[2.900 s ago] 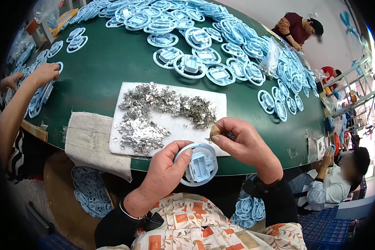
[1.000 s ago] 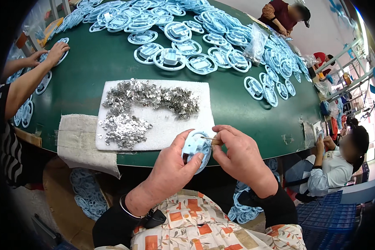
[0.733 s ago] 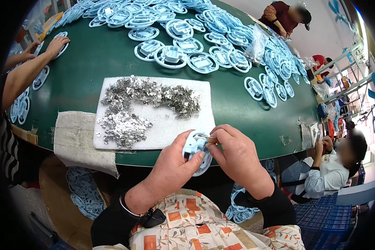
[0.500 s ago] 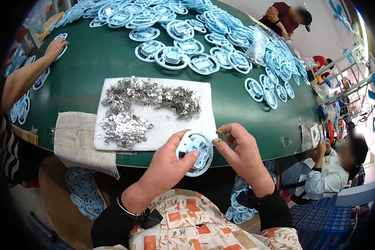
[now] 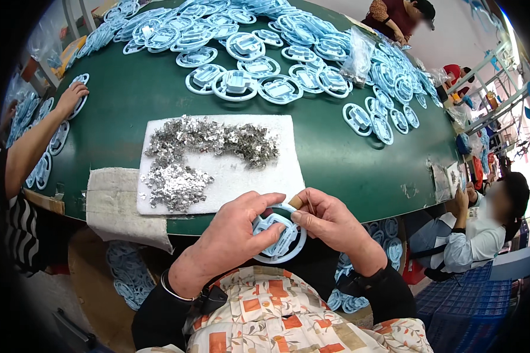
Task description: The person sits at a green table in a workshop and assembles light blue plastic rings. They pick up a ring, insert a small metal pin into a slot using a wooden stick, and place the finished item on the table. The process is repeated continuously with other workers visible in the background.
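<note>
My left hand grips a light-blue plastic wheel-shaped part, an outer ring with a moulded housing across its middle. Its thumb presses on the housing while the fingers reach over the ring's upper edge. At the upper right of that ring my right hand is closed in a pinch, with a tan cover on one fingertip. Whatever sits between its thumb and finger is too small or hidden. Beyond both hands, small silvery metal clips lie heaped on a white foam board.
Many more blue wheel parts cover the back of the green table. A grey cloth pad hangs over the near edge. Boxes of blue parts stand below. A co-worker's hand touches parts at left; a seated person is at right.
My right hand has come left onto the ring's edge. The left hand and the wheel part have shifted slightly down, and the left fingers now stretch across the top of the ring.
</note>
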{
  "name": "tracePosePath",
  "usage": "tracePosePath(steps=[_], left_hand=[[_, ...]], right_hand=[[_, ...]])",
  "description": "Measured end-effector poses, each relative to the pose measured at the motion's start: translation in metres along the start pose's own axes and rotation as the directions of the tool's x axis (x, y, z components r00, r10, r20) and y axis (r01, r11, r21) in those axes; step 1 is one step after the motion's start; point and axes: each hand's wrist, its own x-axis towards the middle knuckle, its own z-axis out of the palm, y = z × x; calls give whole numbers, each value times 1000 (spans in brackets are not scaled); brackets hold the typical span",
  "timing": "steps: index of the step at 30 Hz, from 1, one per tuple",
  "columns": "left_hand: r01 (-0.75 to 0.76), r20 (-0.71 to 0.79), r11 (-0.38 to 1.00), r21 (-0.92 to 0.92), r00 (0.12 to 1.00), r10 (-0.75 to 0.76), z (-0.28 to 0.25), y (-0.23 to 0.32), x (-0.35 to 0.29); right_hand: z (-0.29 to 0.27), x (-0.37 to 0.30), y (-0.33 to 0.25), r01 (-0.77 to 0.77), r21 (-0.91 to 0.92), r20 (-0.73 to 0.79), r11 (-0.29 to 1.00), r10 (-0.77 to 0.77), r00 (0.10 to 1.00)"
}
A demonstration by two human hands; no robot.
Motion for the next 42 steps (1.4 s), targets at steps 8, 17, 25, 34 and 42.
tracePosePath(steps=[8, 17, 25, 34, 42], left_hand=[[294, 137, 428, -854, 923, -359, 12, -15, -8], [347, 353, -64, -935, 906, -236, 15, -25, -16], [390, 371, 107, -915, 915, -157, 10, -22, -24], [303, 270, 165, -938, 942, -197, -9, -40, -65], [212, 164, 207, -955, 960, -225, -19, -45, -83]], right_hand=[[7, -5, -5, 92, 304, -1, 948, -97, 995], [29, -3, -19, 354, -304, -169, 884, -416, 894], [22, 5, -21, 557, -510, 67, 656, -615, 786], [26, 53, -48, 420, -659, 160, 624, -429, 889], [64, 111, -53, 481, -751, 285, 453, -434, 854]])
